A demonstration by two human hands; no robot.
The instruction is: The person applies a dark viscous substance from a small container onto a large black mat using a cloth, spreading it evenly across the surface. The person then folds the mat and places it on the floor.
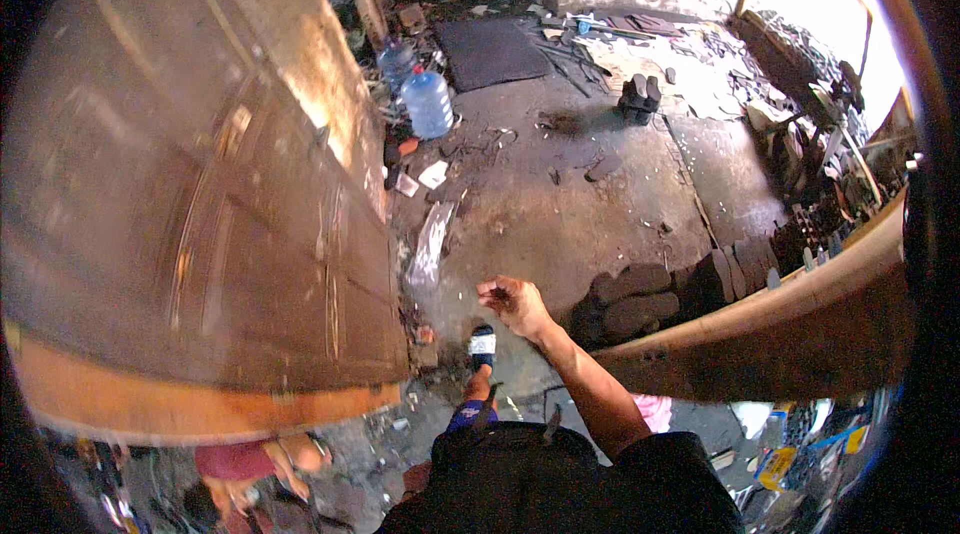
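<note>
1. Over the concrete floor (560,224), near the middle of the view, the fingers (490,287) of the right hand (516,306) are curled inward; whether they grasp something small, I cannot tell.
2. Just behind the hand, the bare right forearm (597,384) runs down to a black short sleeve (670,474).
3. Nearest below the hand is 1 foot in a dark slide sandal (482,345) with a white strap, flat on the floor.
4. To the hand's left lies a crumpled clear plastic sheet (431,244), apart from the fingers.
5. To its right, also apart, dark shoe soles (640,312) lie heaped along a wooden panel (770,334) with a pale edge.
6. Farther left stands a brown panelled door (290,234); past its far edge are 2 blue water jugs (428,106), the nearer with a red cap.
7. Beyond, a black mat (490,52) lies flat, and a dark bundle (639,99) sits on the floor to its right.
8. At lower left, another person in dark red clothing (232,461) is partly visible.
</note>
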